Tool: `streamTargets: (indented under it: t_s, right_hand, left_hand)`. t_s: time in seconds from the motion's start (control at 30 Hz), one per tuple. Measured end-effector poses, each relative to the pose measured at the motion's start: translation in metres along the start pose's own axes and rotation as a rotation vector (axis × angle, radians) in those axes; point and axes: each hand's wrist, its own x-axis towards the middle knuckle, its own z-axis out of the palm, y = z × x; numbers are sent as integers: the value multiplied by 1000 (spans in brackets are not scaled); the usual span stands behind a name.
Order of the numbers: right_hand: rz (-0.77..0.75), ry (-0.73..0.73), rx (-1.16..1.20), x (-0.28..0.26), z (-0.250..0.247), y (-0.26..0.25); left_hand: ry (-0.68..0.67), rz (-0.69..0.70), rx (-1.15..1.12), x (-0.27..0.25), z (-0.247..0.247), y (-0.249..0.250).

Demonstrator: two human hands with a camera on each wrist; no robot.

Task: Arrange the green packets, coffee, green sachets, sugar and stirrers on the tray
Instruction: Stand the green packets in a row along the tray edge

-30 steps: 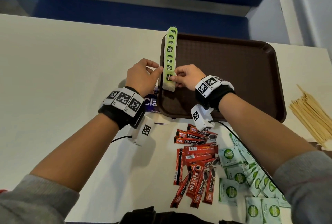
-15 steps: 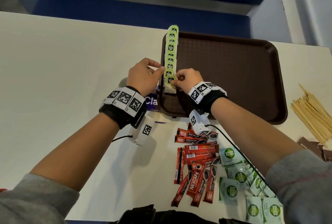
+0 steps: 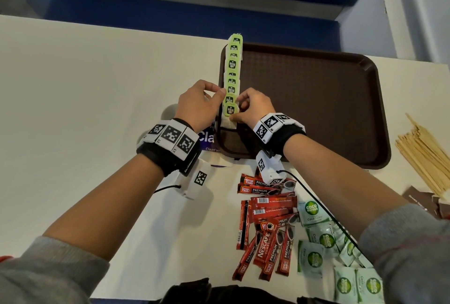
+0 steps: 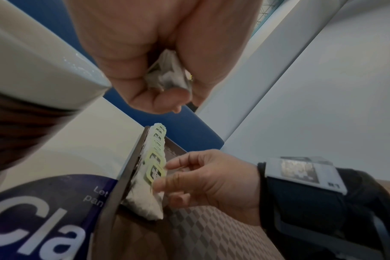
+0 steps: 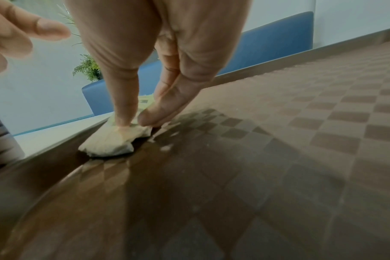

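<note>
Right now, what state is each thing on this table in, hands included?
Brown plastic tray: flat on the table, mostly bare.
Row of light-green tagged tea packets: overlapped in a line along the tray's left edge.
Right hand: pinches the nearest packet.
Left hand: holds crumpled packets, thumb touching the row.
Red coffee sticks: loose pile off the tray.
White-and-green sachets: scattered off the tray.
Wooden stirrers: heaped off the tray.

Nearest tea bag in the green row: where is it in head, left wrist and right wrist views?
Head: nearest tea bag, centre, at tray's left rim.
Left wrist: lower centre, beside right hand.
Right wrist: left of centre, under fingertips.
Shared landmark: brown tray rim.
</note>
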Motion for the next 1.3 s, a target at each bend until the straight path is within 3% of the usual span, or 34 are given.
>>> streamTargets:
  t_s: [0.13, 0.37, 0.47, 0.67, 0.87, 0.97, 1.2, 1.3]
  right_hand:
    - [-70, 26, 0, -1, -8, -8]
    - [-222, -348, 219, -17, -34, -39]
    - [-227, -432, 231, -18, -34, -43]
    - [-229, -351, 353, -15, -37, -38]
    - [-243, -107, 344, -12, -43, -29]
    - [-263, -6, 325, -13, -43, -31]
    - [-257, -129, 468, -18, -42, -33]
    - [-242, -173, 466, -20, -41, -31]
  left_hand:
    - [-61, -43, -61, -1, 2, 2]
    - [-114, -87, -249, -7, 1, 19]
    - [-83, -88, -337, -11, 1, 24]
    - [-89, -70, -332, -6, -1, 14]
    - [4, -68, -184, -1, 2, 1]
    - [1, -107, -235, 0, 3, 5]
    - [-59, -95, -442, -1, 1, 11]
    - [-58, -31, -392, -2, -1, 7]
